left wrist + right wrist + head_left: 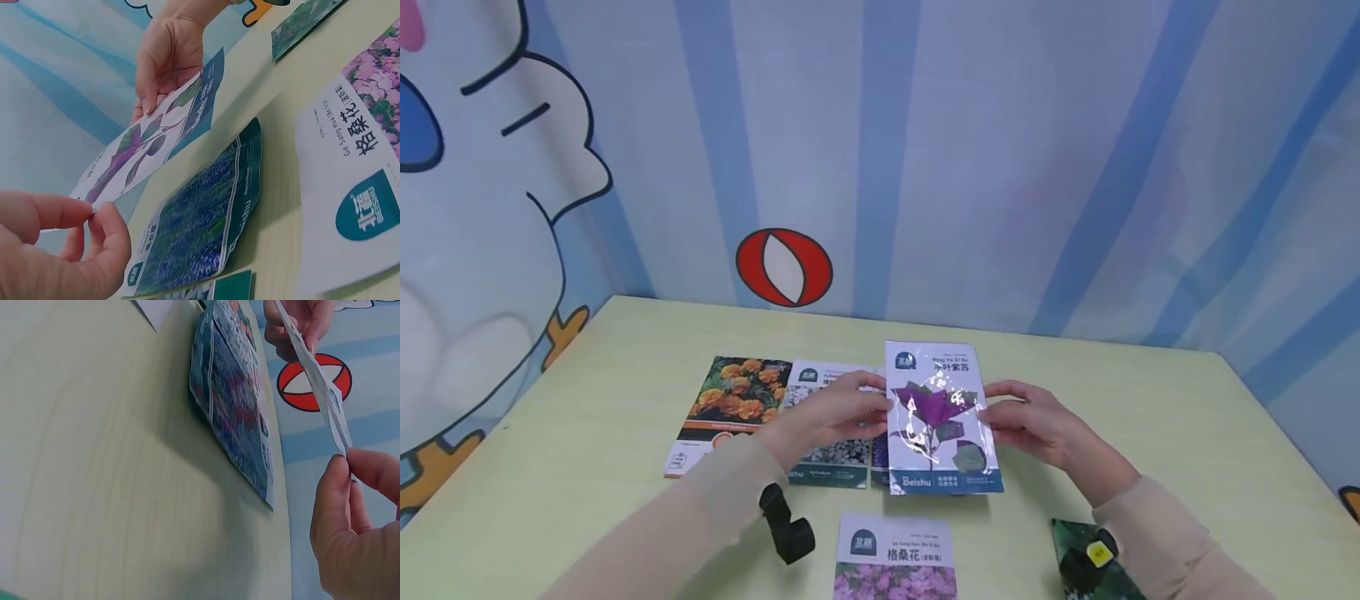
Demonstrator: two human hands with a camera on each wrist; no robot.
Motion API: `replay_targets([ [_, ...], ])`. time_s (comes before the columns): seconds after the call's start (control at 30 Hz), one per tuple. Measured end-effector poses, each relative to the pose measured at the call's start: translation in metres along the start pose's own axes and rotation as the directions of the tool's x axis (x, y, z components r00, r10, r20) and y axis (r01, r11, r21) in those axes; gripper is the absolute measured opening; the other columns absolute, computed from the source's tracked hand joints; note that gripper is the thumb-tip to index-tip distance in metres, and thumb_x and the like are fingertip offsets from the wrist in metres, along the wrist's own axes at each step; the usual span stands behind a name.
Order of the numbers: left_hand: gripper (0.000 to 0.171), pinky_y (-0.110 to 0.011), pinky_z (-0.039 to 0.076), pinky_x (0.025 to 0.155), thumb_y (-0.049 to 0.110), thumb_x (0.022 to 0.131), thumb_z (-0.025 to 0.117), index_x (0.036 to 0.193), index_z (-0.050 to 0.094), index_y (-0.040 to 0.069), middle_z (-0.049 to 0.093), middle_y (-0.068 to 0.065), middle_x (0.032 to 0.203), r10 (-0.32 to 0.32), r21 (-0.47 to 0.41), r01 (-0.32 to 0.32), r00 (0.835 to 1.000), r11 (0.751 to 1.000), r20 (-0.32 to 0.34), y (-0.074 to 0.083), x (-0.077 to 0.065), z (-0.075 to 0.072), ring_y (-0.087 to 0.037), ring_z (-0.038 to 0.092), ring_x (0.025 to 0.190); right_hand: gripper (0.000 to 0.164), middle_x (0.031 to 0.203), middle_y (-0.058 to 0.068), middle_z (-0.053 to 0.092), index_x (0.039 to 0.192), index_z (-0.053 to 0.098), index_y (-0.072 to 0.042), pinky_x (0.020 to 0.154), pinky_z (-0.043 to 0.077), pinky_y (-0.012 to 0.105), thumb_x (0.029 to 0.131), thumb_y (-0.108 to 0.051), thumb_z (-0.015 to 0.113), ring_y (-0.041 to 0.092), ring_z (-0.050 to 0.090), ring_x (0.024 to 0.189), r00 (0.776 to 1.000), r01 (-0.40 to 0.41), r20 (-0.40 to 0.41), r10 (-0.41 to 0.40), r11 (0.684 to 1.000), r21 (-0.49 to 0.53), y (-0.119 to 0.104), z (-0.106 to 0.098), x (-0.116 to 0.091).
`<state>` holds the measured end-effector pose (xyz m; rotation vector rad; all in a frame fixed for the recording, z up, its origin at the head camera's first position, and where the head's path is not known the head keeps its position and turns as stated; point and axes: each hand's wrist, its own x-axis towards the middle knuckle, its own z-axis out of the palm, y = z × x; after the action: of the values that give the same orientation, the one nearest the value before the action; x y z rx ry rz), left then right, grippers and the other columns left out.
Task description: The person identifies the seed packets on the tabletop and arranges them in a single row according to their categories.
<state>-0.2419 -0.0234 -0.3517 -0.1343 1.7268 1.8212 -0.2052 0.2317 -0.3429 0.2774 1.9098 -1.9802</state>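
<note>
A white seed packet (934, 417) with a purple-leaved plant and a blue bottom band is held up above the table between both hands. My left hand (838, 408) pinches its left edge between thumb and fingers. On the opposite edge, my right hand (1033, 421) pinches it too, as the right wrist view shows. Underneath lies a packet with blue-purple flowers (194, 212), mostly hidden by the held one in the head view. Beside it, partly behind my left hand, is a white-flower packet (838, 454).
An orange-marigold packet (737, 396) lies at the left end of the row. Nearer the front edge are a pink-flower packet (895, 554) and a dark green packet (1071, 542), partly covered by my right wrist. A printed cloth backdrop (970, 167) stands behind the table (1150, 417).
</note>
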Motion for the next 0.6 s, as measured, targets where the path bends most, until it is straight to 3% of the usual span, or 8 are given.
replay_targets([
  [0.43, 0.038, -0.018, 0.05, 0.058, -0.007, 0.086, 0.055, 0.122, 0.047, 0.0, 0.051, -0.009, 0.088, 0.127, 0.022, -0.127, 0.992, 0.992, -0.011, -0.001, 0.025, 0.035, -0.014, 0.052, 0.069, 0.039, 0.09, 0.006, 0.066, 0.119, 0.047, -0.003, 0.067, 0.054, 0.025, 0.084, -0.004, 0.066, 0.018, 0.062, 0.077, 0.998, -0.019, -0.062, 0.018, 1.0, -0.012, 0.002, -0.029, 0.0],
  [0.6, 0.037, -0.024, 0.054, 0.066, -0.008, 0.086, 0.054, 0.122, 0.046, -0.002, 0.051, -0.009, 0.088, 0.14, 0.03, -0.139, 0.99, 0.99, -0.006, -0.002, 0.028, 0.047, -0.015, 0.051, 0.069, 0.039, 0.089, 0.004, 0.065, 0.119, 0.047, -0.004, 0.066, 0.054, 0.024, 0.085, -0.004, 0.065, 0.017, 0.061, 0.077, 0.994, -0.046, -0.106, 0.041, 0.998, -0.042, 0.004, -0.039, 0.002],
])
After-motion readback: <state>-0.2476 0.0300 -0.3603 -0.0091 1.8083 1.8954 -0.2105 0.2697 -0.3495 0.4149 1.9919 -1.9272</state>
